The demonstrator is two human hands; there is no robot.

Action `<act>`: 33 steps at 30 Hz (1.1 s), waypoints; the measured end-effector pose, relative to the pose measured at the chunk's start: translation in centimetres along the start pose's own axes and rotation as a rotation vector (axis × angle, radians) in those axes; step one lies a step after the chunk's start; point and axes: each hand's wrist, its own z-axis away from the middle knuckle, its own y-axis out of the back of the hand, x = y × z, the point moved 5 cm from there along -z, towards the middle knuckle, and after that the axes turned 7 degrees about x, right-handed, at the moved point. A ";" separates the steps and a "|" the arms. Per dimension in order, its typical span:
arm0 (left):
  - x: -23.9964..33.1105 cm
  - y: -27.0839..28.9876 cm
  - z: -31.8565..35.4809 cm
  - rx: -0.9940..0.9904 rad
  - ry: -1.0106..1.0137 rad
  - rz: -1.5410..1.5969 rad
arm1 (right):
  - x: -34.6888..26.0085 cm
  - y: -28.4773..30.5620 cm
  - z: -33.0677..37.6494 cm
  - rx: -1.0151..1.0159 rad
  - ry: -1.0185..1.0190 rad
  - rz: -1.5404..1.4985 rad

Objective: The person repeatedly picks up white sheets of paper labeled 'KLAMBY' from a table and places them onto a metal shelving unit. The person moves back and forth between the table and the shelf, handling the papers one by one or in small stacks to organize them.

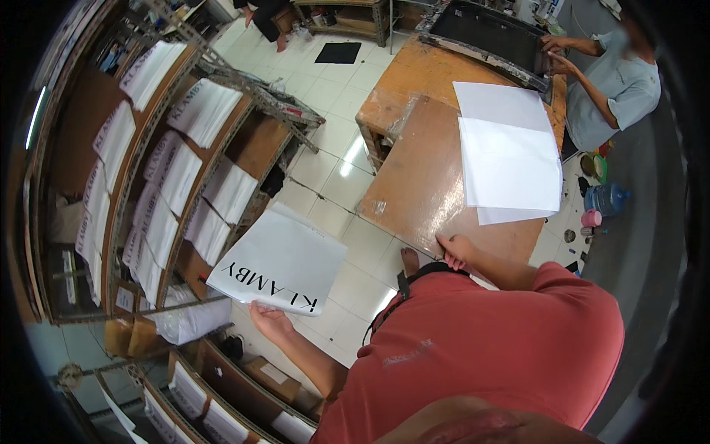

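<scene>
My left hand [271,321] pinches the near edge of a glossy white sheet [281,255] with large black lettering. The sheet spreads out over the floor gap beside the shelf rack; whether more than one layer is in my fingers is hard to see. My right hand [457,251] is at the near edge of the brown board-topped table [414,181], its bent fingers gripping that edge. To the right on the tabletop lie blank white sheets [512,166], partly overlapping one another.
A metal rack [159,244] on the left holds several stacks of lettered white sheets. Another person [610,92] touches a dark framed screen [488,37] at the table's far end. A lower rack [200,392] stands near left. A blue water jug [608,198] sits on the right-hand floor.
</scene>
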 end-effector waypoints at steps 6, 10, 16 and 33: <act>1.0 9.9 7.6 0.109 0.038 0.127 | 1.2 -0.5 -1.4 0.029 -0.010 -0.008; 1.2 19.4 12.2 0.169 -0.024 0.146 | 1.4 -0.9 -1.9 0.115 0.038 -0.014; 2.7 29.5 21.0 0.305 -0.096 0.099 | 1.9 -1.8 -1.1 0.222 0.125 -0.054; 4.6 40.5 28.3 0.602 -0.161 -0.252 | 23.9 -11.6 3.2 -0.163 0.462 1.329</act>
